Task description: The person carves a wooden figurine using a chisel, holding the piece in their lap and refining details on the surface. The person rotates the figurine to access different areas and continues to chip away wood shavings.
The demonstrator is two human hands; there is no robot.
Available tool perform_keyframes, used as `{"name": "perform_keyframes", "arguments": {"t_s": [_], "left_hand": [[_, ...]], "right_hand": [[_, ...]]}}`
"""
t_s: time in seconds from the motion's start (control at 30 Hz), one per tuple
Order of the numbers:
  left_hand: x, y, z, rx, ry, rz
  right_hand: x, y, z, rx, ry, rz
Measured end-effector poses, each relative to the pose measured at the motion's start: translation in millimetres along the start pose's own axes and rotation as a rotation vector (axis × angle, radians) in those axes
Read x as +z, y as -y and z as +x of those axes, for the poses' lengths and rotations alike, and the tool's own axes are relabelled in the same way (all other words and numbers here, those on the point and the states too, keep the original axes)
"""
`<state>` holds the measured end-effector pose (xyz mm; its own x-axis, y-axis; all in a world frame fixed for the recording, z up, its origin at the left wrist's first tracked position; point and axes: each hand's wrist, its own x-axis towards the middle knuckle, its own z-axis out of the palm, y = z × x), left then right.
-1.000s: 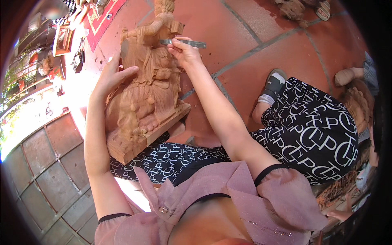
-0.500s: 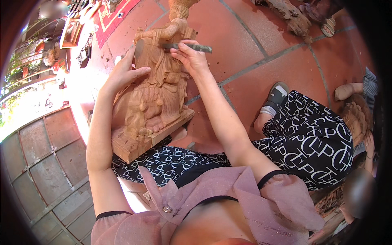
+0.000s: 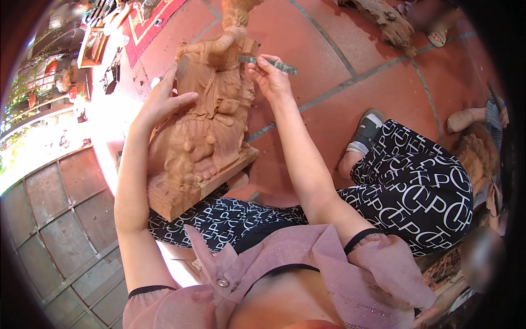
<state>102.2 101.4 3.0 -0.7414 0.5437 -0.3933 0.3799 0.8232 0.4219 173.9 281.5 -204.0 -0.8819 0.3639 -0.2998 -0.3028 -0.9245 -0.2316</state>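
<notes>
A carved wooden statue (image 3: 211, 118) of a robed figure stands tilted away from me, the near end of its base over my patterned trouser leg. My left hand (image 3: 163, 103) grips its left side, thumb lying across the front; the other fingers are partly hidden along the edge. Between the thumb and fingers of my right hand (image 3: 273, 79) is a narrow dark green-grey strip (image 3: 285, 68), pointing sideways. Its inner end meets the statue's right side below the figure's arm; whether it touches the wood I cannot tell.
Red floor tiles (image 3: 323, 60) lie beyond the statue, with a red patterned rug (image 3: 143, 35) at far left. Rough wood (image 3: 386, 27) lies at the far right. Another person's arm (image 3: 466, 120) and a second carving (image 3: 475, 153) are at the right rim. Metal panels (image 3: 71, 219) stand left.
My right hand has shifted a little to the right with the strip, whose inner end has moved from the statue's front to its right edge. My left hand keeps its hold.
</notes>
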Motion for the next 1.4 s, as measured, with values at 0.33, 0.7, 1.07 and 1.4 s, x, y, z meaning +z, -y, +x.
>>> {"name": "perform_keyframes", "arguments": {"t_s": [0.33,0.7,1.07,1.4], "left_hand": [[-1,-5,-1,-0.062,0.015,-0.017],[-1,-5,-2,-0.05,-0.001,0.014],[-1,-5,-4,0.061,-0.024,0.05],[-1,-10,-2,0.019,-0.004,0.043]], "right_hand": [[29,25,-3,-0.135,0.066,-0.321],[45,2,6,-0.17,0.127,-0.393],[51,33,15,-0.376,0.115,-0.575],[27,-2,-6,-0.279,-0.17,-0.348]]}}
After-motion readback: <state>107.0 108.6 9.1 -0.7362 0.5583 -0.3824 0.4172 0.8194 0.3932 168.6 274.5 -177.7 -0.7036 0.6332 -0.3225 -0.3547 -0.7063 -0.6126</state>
